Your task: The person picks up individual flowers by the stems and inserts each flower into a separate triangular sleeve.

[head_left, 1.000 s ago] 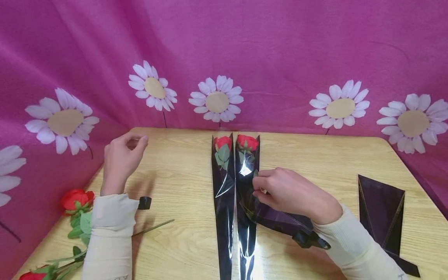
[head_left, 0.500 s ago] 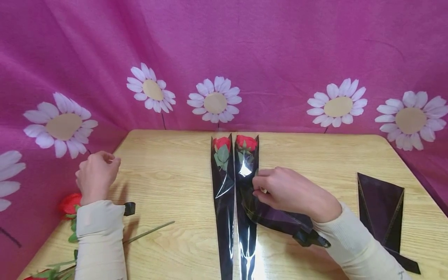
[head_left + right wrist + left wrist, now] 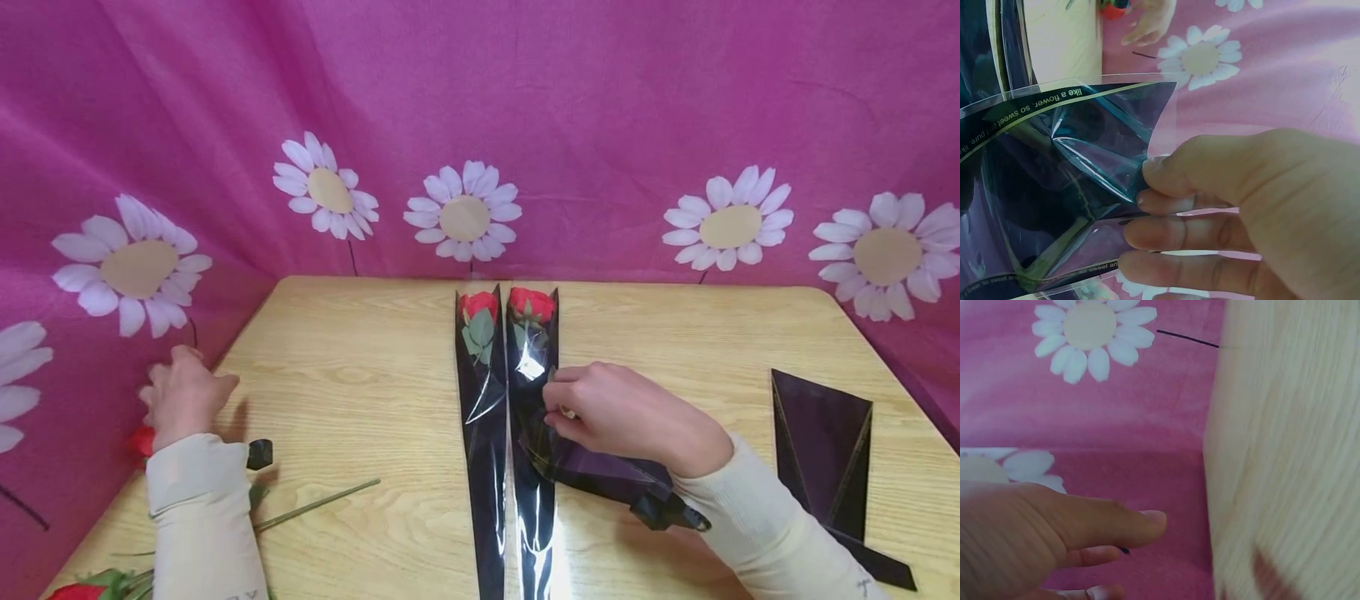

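My left hand [image 3: 187, 398] is over the table's left edge with its thumb apart from the fingers, just above a red rose [image 3: 141, 442] that it partly covers. Nothing shows in its grasp in the left wrist view. My right hand [image 3: 633, 421] pinches the rim of a black and clear flower sleeve [image 3: 1104, 187] between thumb and fingers, and printed lettering runs along the sleeve's band. This sleeve partly overlaps one of two sleeved roses lying side by side, the right rose [image 3: 532, 305] and the left rose [image 3: 480, 310].
Another red rose [image 3: 78, 592] lies at the bottom left, partly out of frame. A bare green stem [image 3: 318, 502] points out from beneath the left sleeve. Flat black sleeves [image 3: 821, 450] lie on the right of the wooden table [image 3: 360, 358]. A pink daisy-print cloth [image 3: 585, 100] stands behind.
My left hand has moved left and down toward the rose at the table's left side, and its fingers have spread. The right hand keeps its grip on the sleeve, almost still.
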